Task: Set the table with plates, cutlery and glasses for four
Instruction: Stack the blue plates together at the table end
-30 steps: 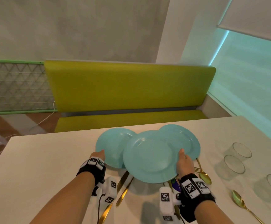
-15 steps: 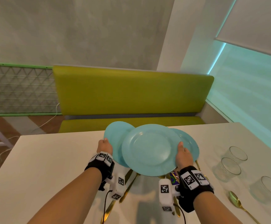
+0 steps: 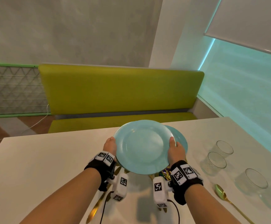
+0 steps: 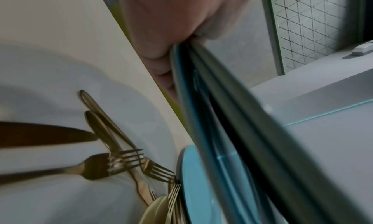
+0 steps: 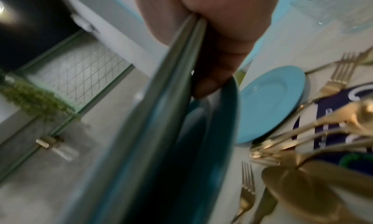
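Note:
A stack of light blue plates (image 3: 142,147) hangs above the white table (image 3: 42,167), gripped at both rims. My left hand (image 3: 109,146) holds the left edge and my right hand (image 3: 174,147) the right edge, thumbs on top. The left wrist view shows my fingers (image 4: 161,64) curled under layered plate rims (image 4: 222,115). In the right wrist view my fingers (image 5: 212,68) pinch the same stack (image 5: 161,131). One more blue plate (image 3: 180,139) lies on the table behind my right hand. Gold forks, knives and spoons (image 4: 113,139) lie under the stack.
Several clear glasses (image 3: 216,162) stand at the right of the table, with a gold spoon (image 3: 220,191) near them. A gold knife (image 3: 97,206) lies below my left wrist. A green bench (image 3: 120,94) runs along the far edge. The left part of the table is bare.
The left plate has been drawn under the centre one, so both now form one stack. Both hands have lifted it and moved it away from me. The right plate stays on the table.

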